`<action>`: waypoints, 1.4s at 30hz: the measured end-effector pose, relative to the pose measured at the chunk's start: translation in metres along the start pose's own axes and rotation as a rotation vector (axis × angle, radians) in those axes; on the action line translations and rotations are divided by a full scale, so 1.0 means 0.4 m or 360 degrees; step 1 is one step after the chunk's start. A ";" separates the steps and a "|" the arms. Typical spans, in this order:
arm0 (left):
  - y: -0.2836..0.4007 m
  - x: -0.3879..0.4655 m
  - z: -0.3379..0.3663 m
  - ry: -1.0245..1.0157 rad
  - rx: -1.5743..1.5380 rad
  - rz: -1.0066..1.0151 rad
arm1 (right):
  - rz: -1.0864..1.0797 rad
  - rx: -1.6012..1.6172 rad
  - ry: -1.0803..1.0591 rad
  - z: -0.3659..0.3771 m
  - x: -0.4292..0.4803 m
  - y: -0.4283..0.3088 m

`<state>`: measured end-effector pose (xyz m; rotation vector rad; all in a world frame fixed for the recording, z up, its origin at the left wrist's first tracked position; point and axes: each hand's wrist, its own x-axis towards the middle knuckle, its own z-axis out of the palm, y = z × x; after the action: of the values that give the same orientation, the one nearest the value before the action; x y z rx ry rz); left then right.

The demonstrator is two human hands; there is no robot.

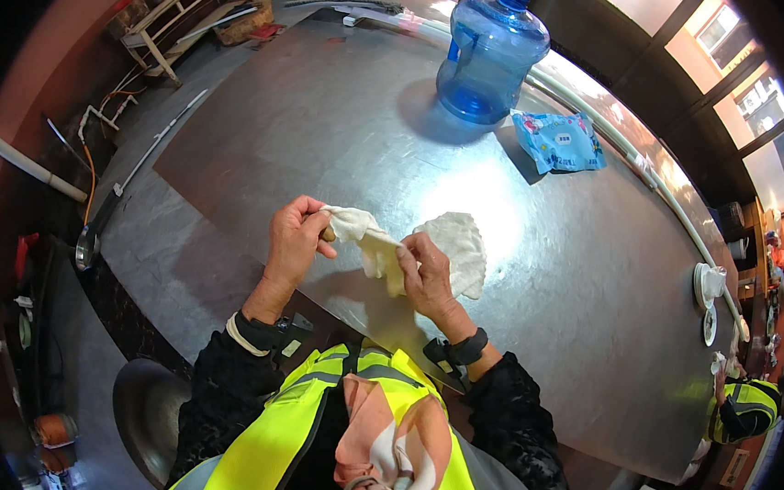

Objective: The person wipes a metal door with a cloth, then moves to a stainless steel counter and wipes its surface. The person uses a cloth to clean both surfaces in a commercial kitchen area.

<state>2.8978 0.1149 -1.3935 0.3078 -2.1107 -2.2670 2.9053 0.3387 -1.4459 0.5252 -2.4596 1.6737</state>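
A thin white cloth (365, 232) hangs between my two hands above the near part of a metal-topped table (292, 113). My left hand (296, 237) pinches one upper corner between thumb and fingers. Gripping the cloth's other end, to the right, is my right hand (427, 275). A second white piece of cloth (460, 250) with a wavy edge lies flat on the tabletop, just beyond and to the right of my right hand, which partly covers it.
Toward the far side stands a large blue plastic water jug (493, 59). A blue printed soft pack (557, 142) lies beside it. A pale pipe (672, 198) runs along the far edge. White dishes (709, 284) sit at the right; another person in a yellow vest (748, 411) is beyond.
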 end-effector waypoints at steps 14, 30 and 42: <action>-0.004 -0.049 -0.109 -0.0094 -0.1440 -0.0694 | -0.0061 0.0120 -0.0467 0.000 0.041 -0.046; -0.162 -0.040 -0.187 0.0087 -0.1495 -0.0864 | -0.0535 -0.0570 -0.0225 0.044 0.084 -0.068; -0.297 -0.125 -0.228 0.0426 0.1457 0.0404 | -0.0269 -0.0756 -0.0208 0.223 0.232 0.096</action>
<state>2.9753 0.0425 -1.5105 0.3011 -2.6716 -0.9474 2.8140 0.2491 -1.4867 0.7638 -2.6852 0.9717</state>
